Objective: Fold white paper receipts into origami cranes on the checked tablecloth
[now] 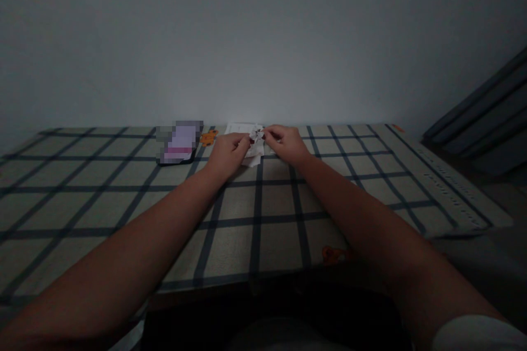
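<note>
Both arms reach across a checked tablecloth (pixel 288 214) to its far edge. My left hand (pixel 228 152) and my right hand (pixel 287 142) meet there, fingers pinched on a small crumpled white paper piece (pixel 256 145) with dark marks. It is held between the two hands just above the cloth. A flat white sheet (pixel 239 128) lies right behind the hands.
A phone (pixel 179 142) with a lit, blurred screen lies left of my left hand. A small orange shape (pixel 208 137) sits beside it. A pale wall rises behind the table. Dark slats (pixel 481 120) stand at the right.
</note>
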### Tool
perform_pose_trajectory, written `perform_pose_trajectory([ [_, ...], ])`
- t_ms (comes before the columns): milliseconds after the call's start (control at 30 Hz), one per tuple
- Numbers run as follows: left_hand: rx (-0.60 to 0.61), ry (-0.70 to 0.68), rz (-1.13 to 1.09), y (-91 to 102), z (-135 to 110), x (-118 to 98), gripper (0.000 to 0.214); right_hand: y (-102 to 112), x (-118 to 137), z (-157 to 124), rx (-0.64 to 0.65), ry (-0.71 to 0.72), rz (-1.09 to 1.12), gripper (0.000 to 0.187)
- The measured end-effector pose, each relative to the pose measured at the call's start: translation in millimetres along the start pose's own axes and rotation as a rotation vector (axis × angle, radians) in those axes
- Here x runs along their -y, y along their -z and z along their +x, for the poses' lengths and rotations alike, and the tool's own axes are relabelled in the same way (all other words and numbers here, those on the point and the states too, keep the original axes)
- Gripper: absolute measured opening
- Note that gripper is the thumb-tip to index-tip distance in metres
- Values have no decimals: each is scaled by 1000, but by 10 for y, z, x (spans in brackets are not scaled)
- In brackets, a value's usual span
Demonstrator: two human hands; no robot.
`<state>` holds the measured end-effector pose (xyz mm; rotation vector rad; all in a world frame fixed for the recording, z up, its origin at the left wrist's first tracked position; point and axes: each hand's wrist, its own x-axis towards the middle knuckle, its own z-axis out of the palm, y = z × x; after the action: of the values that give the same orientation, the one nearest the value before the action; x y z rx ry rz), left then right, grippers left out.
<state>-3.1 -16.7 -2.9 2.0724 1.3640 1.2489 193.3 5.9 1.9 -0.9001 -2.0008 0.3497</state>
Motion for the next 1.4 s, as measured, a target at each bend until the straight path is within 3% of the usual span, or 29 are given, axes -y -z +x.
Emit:
perform_pose_trajectory([
  [167,-21,-67,68,0,-12,-78,36,9,45,0,30,49,-25,24],
  [367,-49,-47,57,-25,-10,-85,35,14,70,-3,28,101,-36,25],
  [733,-26,-84,105,-36,-26,-88,30,-7,89,6,58,58,-57,22],
  [1000,-94,-67,95,-41,-5,-83,30,6,119,1,37,30,-42,18],
  [1133,-98,46,-140,-59,24,-59,31,-47,65,8,-67,-90,155,16],
  [1300,-90,232,-587,-88,59,-71,28,-127,-9,78,-195,-351,674,18],
  [1400,-30,310,-766,-78,72,-91,27,-121,5,96,-201,-482,874,20],
])
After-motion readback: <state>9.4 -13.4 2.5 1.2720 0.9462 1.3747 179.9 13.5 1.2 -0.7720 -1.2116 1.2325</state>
